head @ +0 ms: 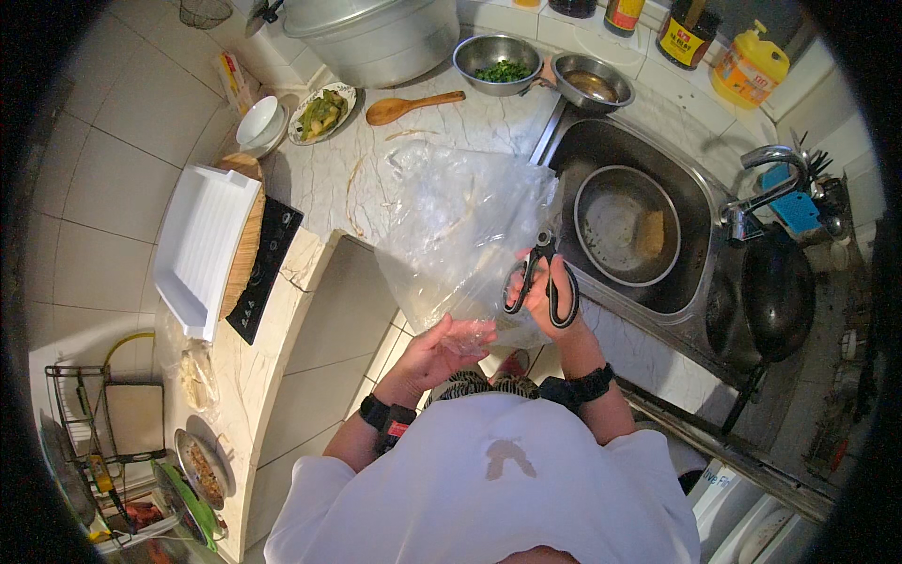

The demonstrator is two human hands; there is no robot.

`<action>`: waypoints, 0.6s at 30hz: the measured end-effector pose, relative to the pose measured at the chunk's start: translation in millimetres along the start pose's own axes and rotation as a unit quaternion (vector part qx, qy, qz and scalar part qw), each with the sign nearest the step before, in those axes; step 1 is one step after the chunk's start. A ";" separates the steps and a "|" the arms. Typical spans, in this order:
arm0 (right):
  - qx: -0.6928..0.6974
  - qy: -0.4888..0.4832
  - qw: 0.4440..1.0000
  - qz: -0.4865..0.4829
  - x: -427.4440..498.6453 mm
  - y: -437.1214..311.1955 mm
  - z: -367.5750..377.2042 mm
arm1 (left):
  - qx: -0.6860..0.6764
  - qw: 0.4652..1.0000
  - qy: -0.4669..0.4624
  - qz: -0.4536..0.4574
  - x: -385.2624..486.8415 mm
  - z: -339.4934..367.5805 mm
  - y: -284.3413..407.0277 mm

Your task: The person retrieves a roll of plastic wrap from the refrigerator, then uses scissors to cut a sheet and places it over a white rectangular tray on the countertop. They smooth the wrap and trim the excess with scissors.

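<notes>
A pair of kitchen scissors (544, 278) with black handles is in my right hand (551, 292), fingers through the loops and blades pointing away from me. My left hand (447, 345) grips the lower edge of a large clear plastic bag (465, 225), which spreads over the counter's front edge and up towards the sink. The bag's right part passes behind the scissors. Whether the blades touch the plastic is hard to tell.
A steel sink (694, 299) holding a metal basin (627, 225) lies to the right. Behind are a wooden spoon (394, 111), a plate of vegetables (323, 116), a bowl of chopped greens (497, 53) and a large pot (380, 42). A white tray (204, 247) stands left.
</notes>
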State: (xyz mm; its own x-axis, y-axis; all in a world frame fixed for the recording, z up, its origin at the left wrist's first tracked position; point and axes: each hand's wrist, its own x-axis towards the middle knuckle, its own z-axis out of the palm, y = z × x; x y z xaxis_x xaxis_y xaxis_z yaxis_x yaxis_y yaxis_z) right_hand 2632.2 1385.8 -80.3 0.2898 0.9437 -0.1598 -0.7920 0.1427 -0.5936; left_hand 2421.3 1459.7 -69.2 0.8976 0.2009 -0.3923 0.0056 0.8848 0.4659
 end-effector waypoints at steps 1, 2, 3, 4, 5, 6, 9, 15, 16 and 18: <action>0.005 0.004 1.000 0.005 1.4 0.0 0.4 | 0.001 1.000 0.003 -0.002 0.3 -0.3 -1.2; 0.024 0.005 1.000 0.004 2.5 0.1 0.6 | -0.001 1.000 0.000 -0.004 0.7 -0.5 -2.2; 0.037 0.008 0.999 0.003 3.4 0.2 0.6 | -0.002 1.000 0.004 -0.007 0.8 -0.5 -3.4; 0.050 0.005 0.999 0.001 4.4 0.4 0.7 | -0.001 1.000 0.015 -0.015 0.9 -0.6 -4.4; 0.052 0.007 0.999 -0.001 5.3 0.3 0.4 | 0.004 1.000 -0.001 -0.006 1.0 -0.7 -5.1; 0.054 0.002 0.999 -0.003 6.5 0.3 0.3 | 0.012 1.000 -0.009 -0.002 1.0 -0.8 -5.9; 0.031 0.005 0.999 -0.029 10.6 1.2 0.6 | 0.016 1.000 -0.023 0.003 0.8 -1.8 -7.8; 0.032 0.065 0.997 -0.041 16.3 -3.5 0.4 | 0.011 0.998 -0.054 0.013 -1.5 -3.9 -10.8; 0.014 0.066 0.997 -0.040 16.5 -5.8 -0.6 | 0.009 0.997 -0.074 0.021 -2.2 -3.8 -10.6; -0.018 0.068 0.997 -0.038 16.6 -10.0 -2.9 | 0.021 0.998 -0.053 0.016 -4.0 -3.6 -9.5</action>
State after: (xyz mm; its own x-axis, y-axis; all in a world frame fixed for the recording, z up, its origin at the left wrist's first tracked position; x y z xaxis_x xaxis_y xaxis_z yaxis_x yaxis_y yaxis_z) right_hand 2646.5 1399.3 -79.3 0.4206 0.8807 -0.2178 -0.7459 0.1990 -0.6356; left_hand 2416.1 1452.1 -74.9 0.9394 0.1808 -0.2914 -0.0070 0.8596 0.5110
